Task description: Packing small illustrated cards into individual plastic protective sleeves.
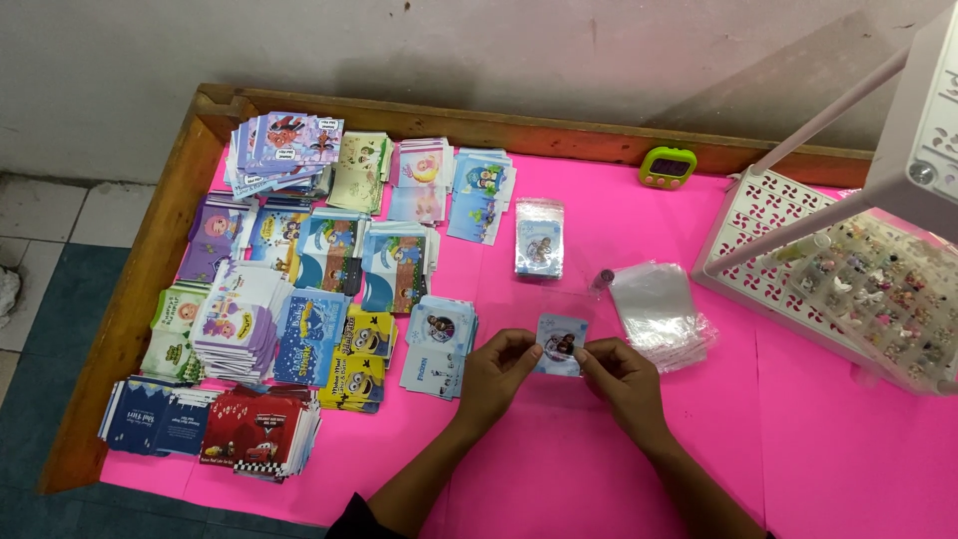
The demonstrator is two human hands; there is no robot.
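**Small card pinched between both hands over the pink worktop**

The small picture card (560,344), pale blue with a round image, is held just above the worktop (559,469), near its front middle. It looks thin, light and a little bendy, so it is best held by its side edges. It may already sit in a clear sleeve, though the glare makes that hard to tell. The left hand (496,367) pinches the card's left edge with closed fingertips; the right hand (619,374) grips the right edge likewise. Just right lies a pile of clear sleeves (659,311), behind it a bagged card bundle (539,238), and to the left card stacks (299,289).
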